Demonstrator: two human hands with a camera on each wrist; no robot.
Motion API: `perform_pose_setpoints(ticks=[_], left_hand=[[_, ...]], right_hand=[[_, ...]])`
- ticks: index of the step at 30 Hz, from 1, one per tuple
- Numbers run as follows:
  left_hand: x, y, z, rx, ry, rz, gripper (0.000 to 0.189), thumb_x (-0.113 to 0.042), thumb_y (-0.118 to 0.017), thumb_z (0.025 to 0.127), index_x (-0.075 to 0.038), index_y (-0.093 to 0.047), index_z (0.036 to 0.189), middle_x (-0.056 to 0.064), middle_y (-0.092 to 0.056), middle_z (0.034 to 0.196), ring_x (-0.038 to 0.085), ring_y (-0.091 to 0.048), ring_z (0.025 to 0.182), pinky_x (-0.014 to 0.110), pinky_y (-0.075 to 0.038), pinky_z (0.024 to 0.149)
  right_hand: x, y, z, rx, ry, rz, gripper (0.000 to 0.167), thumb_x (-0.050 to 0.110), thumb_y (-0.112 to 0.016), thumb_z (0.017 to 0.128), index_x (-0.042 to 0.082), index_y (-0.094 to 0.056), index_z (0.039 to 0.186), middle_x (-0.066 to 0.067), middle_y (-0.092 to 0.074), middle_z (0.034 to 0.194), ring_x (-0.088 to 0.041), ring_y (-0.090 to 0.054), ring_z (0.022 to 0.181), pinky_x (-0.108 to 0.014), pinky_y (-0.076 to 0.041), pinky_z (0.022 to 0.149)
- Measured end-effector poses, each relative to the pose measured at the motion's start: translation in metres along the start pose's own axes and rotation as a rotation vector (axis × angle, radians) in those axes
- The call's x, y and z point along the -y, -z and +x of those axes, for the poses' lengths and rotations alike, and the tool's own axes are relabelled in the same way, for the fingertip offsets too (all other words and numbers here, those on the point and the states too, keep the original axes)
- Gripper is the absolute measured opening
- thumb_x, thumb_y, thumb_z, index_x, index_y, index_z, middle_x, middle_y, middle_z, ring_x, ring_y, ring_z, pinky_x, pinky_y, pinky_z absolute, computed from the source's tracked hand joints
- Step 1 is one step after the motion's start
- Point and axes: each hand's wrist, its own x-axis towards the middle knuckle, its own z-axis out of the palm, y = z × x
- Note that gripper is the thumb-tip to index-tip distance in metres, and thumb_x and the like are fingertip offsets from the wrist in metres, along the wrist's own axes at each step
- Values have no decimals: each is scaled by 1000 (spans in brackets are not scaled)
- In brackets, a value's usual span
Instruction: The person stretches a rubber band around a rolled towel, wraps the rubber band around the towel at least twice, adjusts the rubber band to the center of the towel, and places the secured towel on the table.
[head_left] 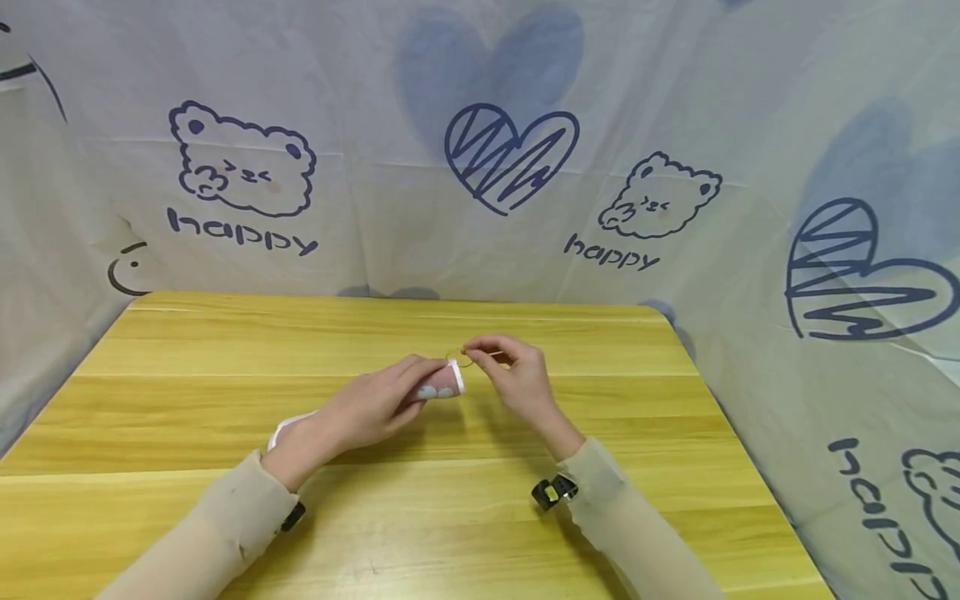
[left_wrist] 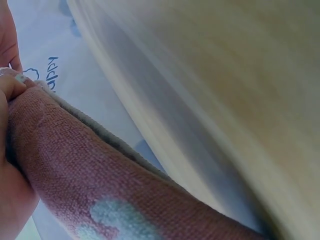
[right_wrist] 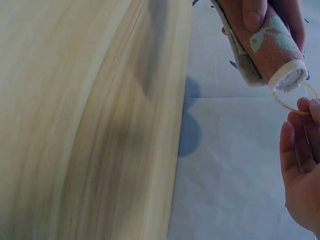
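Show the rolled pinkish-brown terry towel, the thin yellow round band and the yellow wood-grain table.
Rolled pinkish-brown terry towel (left_wrist: 105, 155): left wrist view, middle of its body.
Thin yellow round band (right_wrist: 285, 106): right wrist view, lower curve.
Yellow wood-grain table (head_left: 465, 517): head view, bare tabletop, near side.

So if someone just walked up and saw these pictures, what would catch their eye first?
Probably the rolled pinkish towel, held in the left hand over the middle of the wooden table. At its white-edged end, the right hand pinches a thin yellow rubber band. After that, likely the cloth backdrop behind the table, printed with blue hearts, bear faces and the word happy.
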Motion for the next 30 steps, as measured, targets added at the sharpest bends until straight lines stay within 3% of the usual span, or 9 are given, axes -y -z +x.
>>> perform_pose_setpoints(ticks=[3,14,17,22,30], left_hand=[[1,0,1,-3,3,-4,54,-12,-67,99,-12,-48,149,5,-64,127,20,-67,102,41,-60,83],[-1,2,1,-12,54,-22,55,-14,-71,98,-7,-46,147,10,-66,127,24,-70,105,44,-60,85],[-1,2,2,-13,59,-23,60,-15,-72,98,-4,-43,149,14,-66,128,27,-70,105,46,-59,86],[-1,3,1,-20,8,-4,65,-13,-70,99,-8,-39,157,11,-65,129,26,-69,100,45,-61,79],[2,1,2,-60,-76,14,64,-8,-69,99,-13,-43,158,9,-58,137,21,-67,86,36,-60,68]], right_hand=[[2,-1,0,12,40,-13,9,-8,-69,95,-9,-74,102,-22,-75,101,-37,-71,95,-46,-60,83],[3,-1,-2,31,134,-19,8,-13,-71,91,-10,-74,98,-22,-72,98,-37,-69,93,-34,-61,79],[-10,-3,-3,43,163,-25,9,-14,-71,90,-9,-74,97,-22,-72,98,-37,-69,92,-36,-62,78],[-34,-6,-4,56,192,-33,12,-11,-73,90,-4,-76,99,-18,-73,100,-32,-70,92,-43,-62,76],[-38,-2,-6,100,193,-37,10,0,-72,96,5,-77,103,-9,-74,101,-22,-69,92,-40,-60,76]])
